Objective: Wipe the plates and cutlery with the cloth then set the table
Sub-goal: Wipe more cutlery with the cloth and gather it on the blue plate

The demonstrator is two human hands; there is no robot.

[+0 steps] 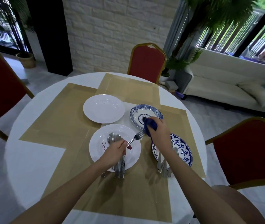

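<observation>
Blue cloth (149,124), bunched, is gripped in the curled fingers of the right hand (160,132), and its hanging end is met by the prongs of a fork (135,137). The fork's handle is pinched between the thumb and fingers of the left hand (115,152), so that the fork is held slanted in the gap between the two hands. Beneath the left hand a white plate (134,159) is seen, on which a pile of cutlery (112,139) is laid, the handles overhanging the near rim. A second white plate (103,108) lies beyond the left hand. Just beyond the right hand a blue-patterned plate (138,109) is placed; under the right forearm a blue-flowered plate (183,152) carries more cutlery (161,165). All four plates are set on tan placemats (55,120) over a white table (31,159). Red chairs (146,62) are ranged around it.
</observation>
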